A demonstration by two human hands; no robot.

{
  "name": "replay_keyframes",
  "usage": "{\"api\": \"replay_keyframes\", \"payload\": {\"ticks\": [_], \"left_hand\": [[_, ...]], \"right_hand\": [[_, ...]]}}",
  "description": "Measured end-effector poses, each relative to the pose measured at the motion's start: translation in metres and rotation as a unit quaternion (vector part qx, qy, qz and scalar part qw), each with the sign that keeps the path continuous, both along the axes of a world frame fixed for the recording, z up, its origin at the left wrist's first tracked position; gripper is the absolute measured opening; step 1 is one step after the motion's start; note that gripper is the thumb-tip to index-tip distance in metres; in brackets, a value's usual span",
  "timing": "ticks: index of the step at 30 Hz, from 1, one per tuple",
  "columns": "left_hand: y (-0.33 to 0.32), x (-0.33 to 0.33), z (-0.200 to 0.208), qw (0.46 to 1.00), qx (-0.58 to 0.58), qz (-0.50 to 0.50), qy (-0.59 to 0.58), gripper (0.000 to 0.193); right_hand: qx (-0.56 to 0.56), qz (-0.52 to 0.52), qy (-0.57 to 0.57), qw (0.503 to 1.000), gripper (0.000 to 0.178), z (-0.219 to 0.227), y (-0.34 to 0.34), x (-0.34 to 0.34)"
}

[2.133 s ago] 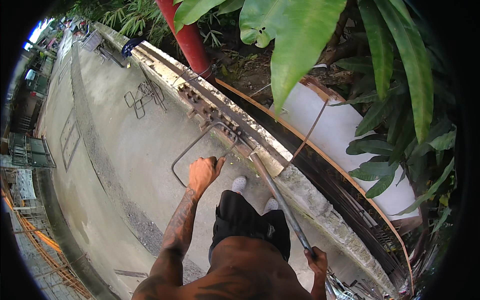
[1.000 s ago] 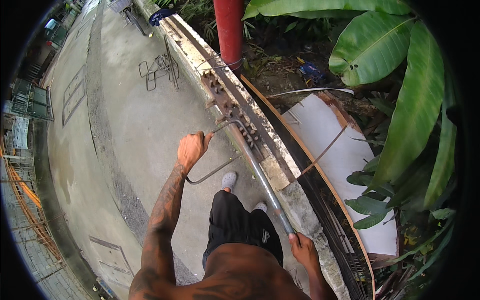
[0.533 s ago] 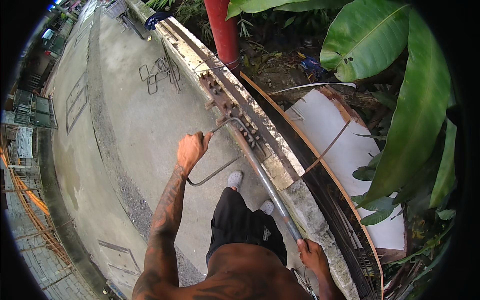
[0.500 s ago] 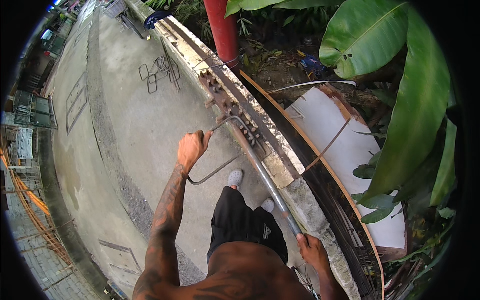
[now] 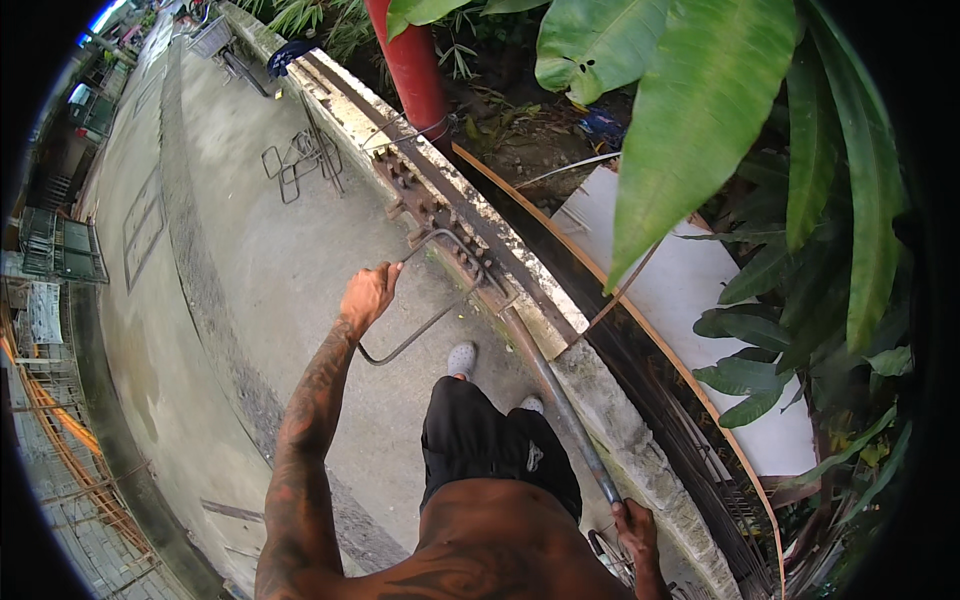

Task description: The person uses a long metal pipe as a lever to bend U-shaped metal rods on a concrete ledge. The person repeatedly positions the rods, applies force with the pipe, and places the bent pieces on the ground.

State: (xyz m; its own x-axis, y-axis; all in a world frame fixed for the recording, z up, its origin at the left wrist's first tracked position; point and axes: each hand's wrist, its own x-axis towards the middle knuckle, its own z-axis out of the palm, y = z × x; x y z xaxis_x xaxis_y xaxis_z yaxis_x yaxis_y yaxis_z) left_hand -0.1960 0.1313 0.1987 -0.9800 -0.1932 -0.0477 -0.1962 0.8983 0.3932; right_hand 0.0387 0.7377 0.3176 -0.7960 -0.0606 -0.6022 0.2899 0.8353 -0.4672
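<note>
My left hand is closed around one end of a bent steel rod, shaped into an angular loop. The loop's far side rests among rusty pegs on a metal strip along the bench beam. My right hand is wrapped around the lower end of a long metal pipe. That pipe slants along the beam's near side, its rusty upper end just below the pegs and close to the rod. Whether pipe and rod touch there, I cannot tell.
Several bent rod loops lie on the concrete floor. A red post rises behind the beam. Large green leaves hang at the right over a white board. A bicycle stands at the far left.
My right hand has drawn the pipe back toward me, its upper end shifting down away from the pegs. My left hand keeps hold of the rod. The view has shifted slightly.
</note>
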Motion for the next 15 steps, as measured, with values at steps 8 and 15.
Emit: {"api": "replay_keyframes", "payload": {"ticks": [8, 15], "left_hand": [[0.003, -0.007, 0.028, 0.998, -0.058, -0.008, -0.023, 0.052], [0.007, -0.011, 0.038, 0.995, -0.087, -0.033, -0.043, 0.052]], "right_hand": [[-0.027, -0.005, 0.053, 0.998, 0.05, -0.042, 0.006, 0.002], [-0.057, -0.001, 0.063, 0.996, 0.051, -0.062, 0.005, -0.003]]}}
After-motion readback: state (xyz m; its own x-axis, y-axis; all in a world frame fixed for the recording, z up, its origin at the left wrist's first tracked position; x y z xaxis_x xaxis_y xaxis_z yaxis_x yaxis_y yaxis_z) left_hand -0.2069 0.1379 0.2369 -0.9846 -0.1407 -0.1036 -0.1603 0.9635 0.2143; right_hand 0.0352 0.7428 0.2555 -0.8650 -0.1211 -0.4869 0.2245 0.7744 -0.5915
